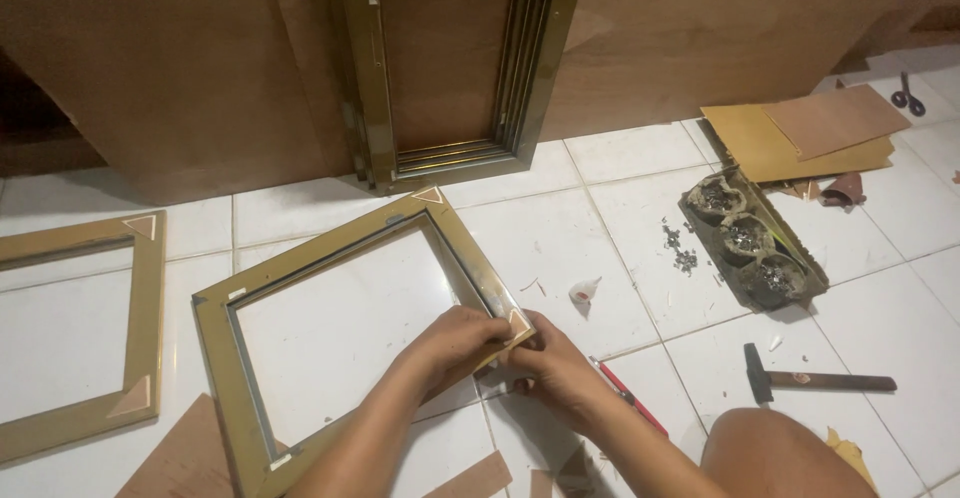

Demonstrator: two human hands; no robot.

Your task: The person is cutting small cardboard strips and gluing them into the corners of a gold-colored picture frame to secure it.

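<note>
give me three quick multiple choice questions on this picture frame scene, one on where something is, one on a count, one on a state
1. Where does the hammer lie?
A. on the tiled floor, right of the hands
B. inside the frame
C. on the cardboard sheets

2. How many round cups does the dark tray hold?
A. one
B. three
C. five

3. What are the two hands doing?
A. resting apart on the floor
B. holding the hammer
C. pressing together on one corner of the gold frame

Answers: 1 A, it lies on the white tiles near the knee. 2 B, three cups sit in a row. 3 C, the left hand and right hand meet at the frame's near right corner.
</note>
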